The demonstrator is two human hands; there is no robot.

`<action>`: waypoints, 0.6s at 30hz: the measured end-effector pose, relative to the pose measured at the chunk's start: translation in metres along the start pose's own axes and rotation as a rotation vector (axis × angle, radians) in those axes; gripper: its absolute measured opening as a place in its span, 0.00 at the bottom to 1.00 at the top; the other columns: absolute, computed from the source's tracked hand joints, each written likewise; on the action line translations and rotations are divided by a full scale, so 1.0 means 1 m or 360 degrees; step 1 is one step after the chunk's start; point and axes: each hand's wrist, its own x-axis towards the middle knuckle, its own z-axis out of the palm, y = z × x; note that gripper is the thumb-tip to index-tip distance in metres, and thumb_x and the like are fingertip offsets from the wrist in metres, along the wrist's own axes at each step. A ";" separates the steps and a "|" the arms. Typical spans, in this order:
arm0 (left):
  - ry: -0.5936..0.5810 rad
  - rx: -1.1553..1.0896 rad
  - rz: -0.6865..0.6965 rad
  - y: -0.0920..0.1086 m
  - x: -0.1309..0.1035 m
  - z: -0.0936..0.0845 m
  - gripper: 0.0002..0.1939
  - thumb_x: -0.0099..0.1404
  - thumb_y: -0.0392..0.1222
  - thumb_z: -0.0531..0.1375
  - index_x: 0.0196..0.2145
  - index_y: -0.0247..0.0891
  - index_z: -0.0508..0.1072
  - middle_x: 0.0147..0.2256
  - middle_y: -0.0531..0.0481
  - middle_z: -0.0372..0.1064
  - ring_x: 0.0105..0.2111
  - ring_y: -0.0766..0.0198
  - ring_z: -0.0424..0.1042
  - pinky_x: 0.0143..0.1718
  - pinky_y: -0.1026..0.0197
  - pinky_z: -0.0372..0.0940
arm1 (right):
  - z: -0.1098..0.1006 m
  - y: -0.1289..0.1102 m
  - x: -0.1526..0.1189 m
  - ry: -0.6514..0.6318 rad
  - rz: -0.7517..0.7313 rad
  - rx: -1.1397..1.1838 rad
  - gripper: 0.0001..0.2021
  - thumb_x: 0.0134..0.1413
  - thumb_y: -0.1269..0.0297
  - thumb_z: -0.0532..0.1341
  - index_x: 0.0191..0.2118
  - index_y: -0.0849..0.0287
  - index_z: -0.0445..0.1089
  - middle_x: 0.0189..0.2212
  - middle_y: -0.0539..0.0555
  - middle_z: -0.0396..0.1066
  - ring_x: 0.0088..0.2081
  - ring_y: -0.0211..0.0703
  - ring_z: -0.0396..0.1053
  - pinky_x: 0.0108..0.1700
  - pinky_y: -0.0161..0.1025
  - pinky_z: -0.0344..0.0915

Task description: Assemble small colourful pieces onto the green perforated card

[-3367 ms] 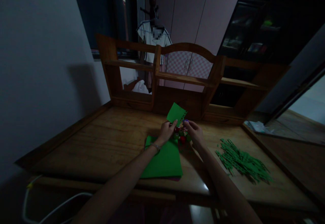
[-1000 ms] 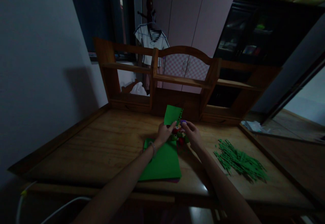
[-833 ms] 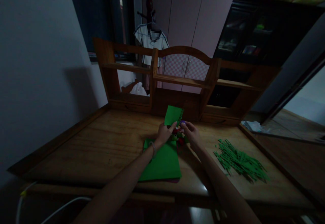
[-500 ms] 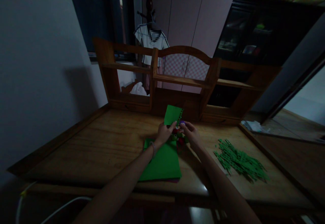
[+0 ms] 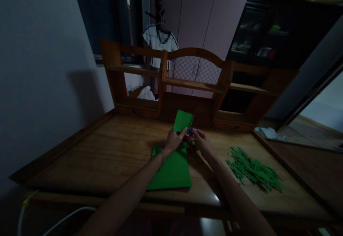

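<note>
My left hand (image 5: 174,140) pinches a small green paper sheet (image 5: 182,120) by its lower edge, thumb on top. A row of punched holes runs along the sheet's right edge. My right hand (image 5: 203,141) is closed around a small purple paper punch (image 5: 191,131) at that holed edge. Under and between the hands lie several small red and green objects (image 5: 191,147), partly hidden and too dark to make out. A stack of green paper (image 5: 171,173), with a purplish sheet showing at its edge, lies on the desk below my left wrist.
A heap of holed green paper strips (image 5: 253,168) lies at the right of the wooden desk (image 5: 102,146). A wooden shelf unit (image 5: 193,82) stands along the back edge. White cables (image 5: 72,212) hang at the front left. Whitish items (image 5: 268,133) rest beyond the right edge.
The purple punch and my right fingers have shifted very slightly at the sheet's edge. Both hands keep their hold, and the rest looks the same.
</note>
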 end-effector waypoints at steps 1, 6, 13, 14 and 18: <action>0.0003 0.0008 0.0002 0.001 0.000 0.000 0.19 0.60 0.53 0.57 0.38 0.34 0.76 0.36 0.44 0.75 0.37 0.59 0.73 0.38 0.62 0.66 | 0.000 -0.001 0.000 -0.0004 -0.0004 -0.0011 0.20 0.45 0.47 0.61 0.38 0.57 0.71 0.30 0.51 0.71 0.30 0.40 0.68 0.35 0.36 0.66; 0.0030 0.0009 0.0059 0.007 -0.002 0.000 0.18 0.61 0.53 0.56 0.36 0.36 0.76 0.36 0.46 0.75 0.37 0.60 0.73 0.38 0.64 0.64 | 0.001 -0.004 -0.003 -0.0057 -0.0039 -0.0039 0.19 0.44 0.48 0.63 0.39 0.56 0.71 0.32 0.52 0.72 0.29 0.39 0.68 0.36 0.37 0.66; 0.0027 0.0058 -0.0025 0.010 -0.003 -0.003 0.21 0.61 0.56 0.53 0.29 0.35 0.75 0.26 0.49 0.73 0.31 0.62 0.72 0.32 0.66 0.62 | 0.003 -0.004 -0.004 -0.0110 -0.0006 0.0030 0.19 0.39 0.51 0.66 0.38 0.57 0.72 0.33 0.52 0.73 0.30 0.39 0.68 0.35 0.37 0.65; 0.0028 0.0063 -0.0004 0.010 -0.003 -0.004 0.21 0.62 0.56 0.53 0.30 0.35 0.75 0.27 0.50 0.73 0.31 0.63 0.72 0.32 0.66 0.62 | 0.003 -0.004 -0.005 -0.0114 0.0015 0.0030 0.20 0.38 0.51 0.67 0.37 0.57 0.72 0.32 0.52 0.73 0.30 0.39 0.69 0.35 0.37 0.65; 0.0026 0.0107 0.0043 0.009 -0.002 -0.004 0.22 0.62 0.56 0.52 0.32 0.35 0.75 0.29 0.49 0.73 0.32 0.62 0.71 0.33 0.65 0.61 | 0.003 -0.004 -0.007 -0.0162 0.0064 -0.0011 0.18 0.38 0.52 0.67 0.36 0.57 0.73 0.29 0.51 0.72 0.28 0.38 0.68 0.32 0.35 0.63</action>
